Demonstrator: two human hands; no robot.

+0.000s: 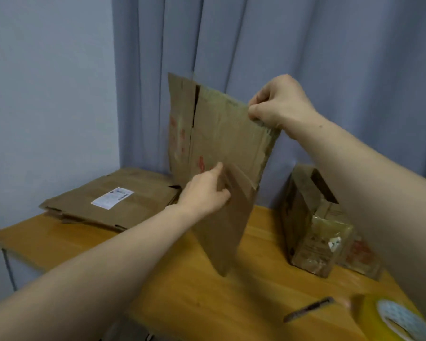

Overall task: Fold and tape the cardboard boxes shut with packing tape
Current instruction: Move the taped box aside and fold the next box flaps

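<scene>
While hands [203, 193] [280, 102] grip box [221, 134], tape roll [389, 318] lies near-right.

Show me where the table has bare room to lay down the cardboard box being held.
The widest bare wood of the table is front-centre, between the held cardboard box and the cutter. A narrower strip runs between that box and the taped box. The flattened cardboard stack fills the back left. The cutter and tape roll crowd the front right.
</scene>
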